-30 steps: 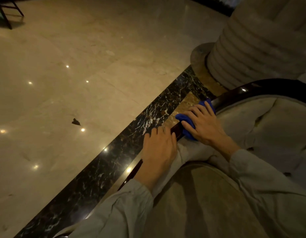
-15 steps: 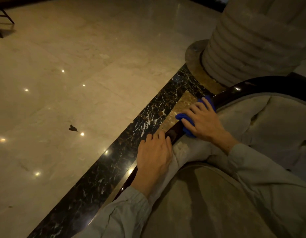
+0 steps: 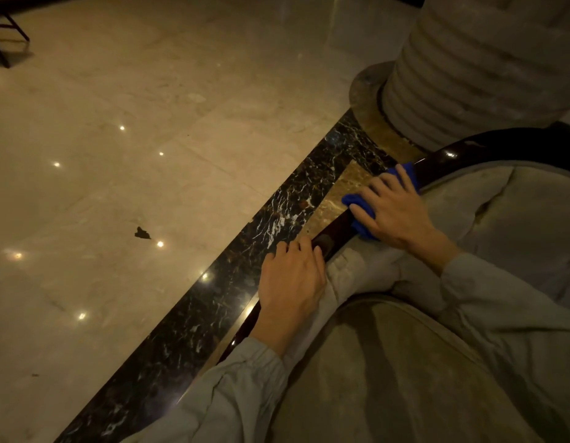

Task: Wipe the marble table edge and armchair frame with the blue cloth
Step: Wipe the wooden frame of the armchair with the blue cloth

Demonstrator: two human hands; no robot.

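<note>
The armchair's dark glossy wooden frame (image 3: pixel 449 155) curves from the lower middle up to the right edge, around beige upholstery (image 3: pixel 507 219). My right hand (image 3: pixel 395 209) presses the blue cloth (image 3: pixel 357 203) flat onto the frame's top rail, the cloth showing at both ends of my fingers. My left hand (image 3: pixel 291 279) rests lower on the same rail, fingers curled over its outer edge and holding nothing else. Both sleeves are grey. No marble table is in view.
A polished beige marble floor (image 3: pixel 149 123) with a black veined border strip (image 3: pixel 277 212) lies to the left. A ribbed stone column (image 3: pixel 469 65) on a round base stands at the top right. A small dark scrap (image 3: pixel 142 233) lies on the floor. Dark chair legs (image 3: pixel 5 36) show top left.
My right hand has slid the blue cloth slightly up along the frame toward the column. The left hand stays on the rail. The view has drifted a little.
</note>
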